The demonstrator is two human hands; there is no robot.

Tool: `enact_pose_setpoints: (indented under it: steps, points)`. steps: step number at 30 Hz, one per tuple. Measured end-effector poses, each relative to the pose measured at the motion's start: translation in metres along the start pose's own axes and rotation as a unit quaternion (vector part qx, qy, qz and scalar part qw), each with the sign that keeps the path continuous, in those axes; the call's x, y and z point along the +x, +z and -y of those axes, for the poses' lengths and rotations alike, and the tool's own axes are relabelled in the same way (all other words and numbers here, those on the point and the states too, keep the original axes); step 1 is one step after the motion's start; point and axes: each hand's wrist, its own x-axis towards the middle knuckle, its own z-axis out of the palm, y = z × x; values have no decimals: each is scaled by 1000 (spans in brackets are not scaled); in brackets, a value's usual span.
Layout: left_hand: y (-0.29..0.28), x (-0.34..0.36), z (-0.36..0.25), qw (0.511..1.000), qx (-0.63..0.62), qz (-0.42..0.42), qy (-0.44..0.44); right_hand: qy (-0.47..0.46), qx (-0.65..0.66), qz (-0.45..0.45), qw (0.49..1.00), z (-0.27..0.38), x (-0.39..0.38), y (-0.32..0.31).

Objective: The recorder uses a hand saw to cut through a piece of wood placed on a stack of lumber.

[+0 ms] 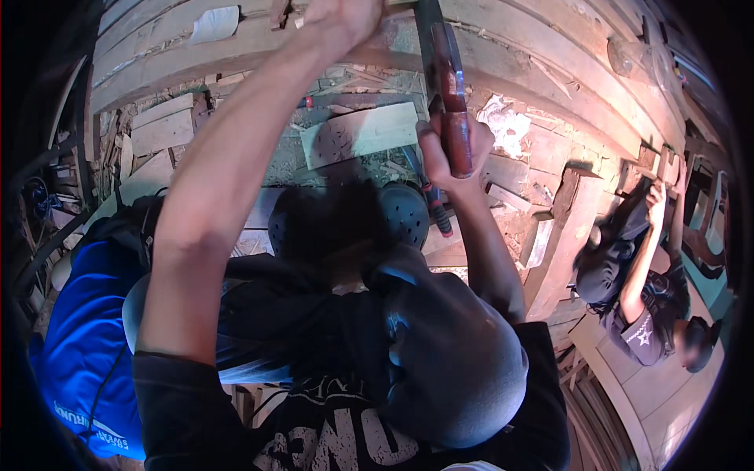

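The person's right hand [452, 149] is clenched around the reddish handle of a hammer-like tool [448, 86] raised against the curved wooden planks [550, 71], while the left hand [338, 20], fingers closed against the plank, steadies the spot; the striking step seems underway, so the next blow needs careful aim.

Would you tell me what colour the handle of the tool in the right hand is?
Reddish-brown, like worn wood; the handle shows best in the head view, gripped by the right hand.
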Motion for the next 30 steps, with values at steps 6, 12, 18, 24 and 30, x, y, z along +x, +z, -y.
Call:
enact_pose_setpoints:
  steps: [6, 12, 18, 24, 30]
  points:
    - [47, 13, 38, 994, 45, -91, 27, -58, -38, 33, 997, -12, -11, -2]
    - [24, 10, 17, 996, 17, -61, 67, -105, -146, 33, 983, -12, -44, -19]
    - [35, 10, 17, 989, 37, -94, 104, 9, -77, 48, 996, -9, -6, -11]
    - [59, 17, 43, 989, 73, -104, 73, -54, -103, -26, 993, -23, -49, -1]
    - [31, -1, 24, 994, 38, -52, 94, -24, -6, -7, 1000, -2, -19, 5]
